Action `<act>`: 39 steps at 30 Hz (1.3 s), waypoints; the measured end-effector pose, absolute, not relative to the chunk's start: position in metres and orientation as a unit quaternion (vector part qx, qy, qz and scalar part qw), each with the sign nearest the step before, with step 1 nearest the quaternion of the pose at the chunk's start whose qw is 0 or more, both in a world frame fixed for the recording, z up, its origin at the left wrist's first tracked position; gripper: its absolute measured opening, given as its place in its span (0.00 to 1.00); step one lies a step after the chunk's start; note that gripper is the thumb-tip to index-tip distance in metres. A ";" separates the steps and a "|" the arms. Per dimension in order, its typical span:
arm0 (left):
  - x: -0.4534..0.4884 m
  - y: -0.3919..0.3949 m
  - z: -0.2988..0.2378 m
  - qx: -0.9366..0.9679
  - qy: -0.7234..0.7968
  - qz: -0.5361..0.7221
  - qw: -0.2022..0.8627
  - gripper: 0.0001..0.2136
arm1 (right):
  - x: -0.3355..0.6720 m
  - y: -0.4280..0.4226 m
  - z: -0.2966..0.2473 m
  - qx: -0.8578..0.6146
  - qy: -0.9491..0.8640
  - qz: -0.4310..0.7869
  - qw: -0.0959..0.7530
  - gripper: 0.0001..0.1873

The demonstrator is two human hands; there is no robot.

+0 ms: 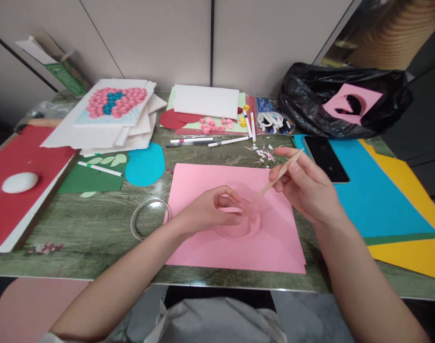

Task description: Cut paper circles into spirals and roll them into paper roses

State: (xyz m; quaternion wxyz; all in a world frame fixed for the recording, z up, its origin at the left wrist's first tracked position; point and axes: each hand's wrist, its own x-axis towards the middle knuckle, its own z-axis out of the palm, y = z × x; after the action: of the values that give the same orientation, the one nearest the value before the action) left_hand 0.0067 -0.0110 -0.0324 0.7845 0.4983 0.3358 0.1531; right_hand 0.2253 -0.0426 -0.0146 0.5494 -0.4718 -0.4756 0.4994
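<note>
My left hand (212, 209) is over a stack of pink paper sheets (196, 247), its thumb and fingers pinched on a curled pink paper strip (256, 224). The strip lies in a loose ring on the sheet and blends with its colour. Its held end is partly hidden by my fingers. My right hand (306, 190) is raised over the right edge of the sheets, gripping a thin pale stick (272, 183) like a pen. The stick slants down to the left, and its lower end reaches the strip beside my left fingertips.
A roll of tape (133, 224) touches the sheets' left edge. Pens (192, 141), paper scraps (263, 153) and pink paper rolls (212, 126) lie behind. A phone (326, 157) rests on blue paper (378, 190) at right, before a black bag (299, 95). A white mouse-shaped object (20, 182) sits left.
</note>
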 end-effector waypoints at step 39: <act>0.019 -0.029 -0.032 0.543 0.426 0.340 0.638 0.08 | 0.200 -0.048 -0.022 -0.512 -0.438 0.298 0.677 0.06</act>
State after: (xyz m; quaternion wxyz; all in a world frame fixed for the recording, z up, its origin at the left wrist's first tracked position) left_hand 0.0185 -0.0293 -0.0322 0.6383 0.5434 0.4262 0.3400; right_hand 0.2002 -0.0480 -0.0216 0.6767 -0.5116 -0.4377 0.2980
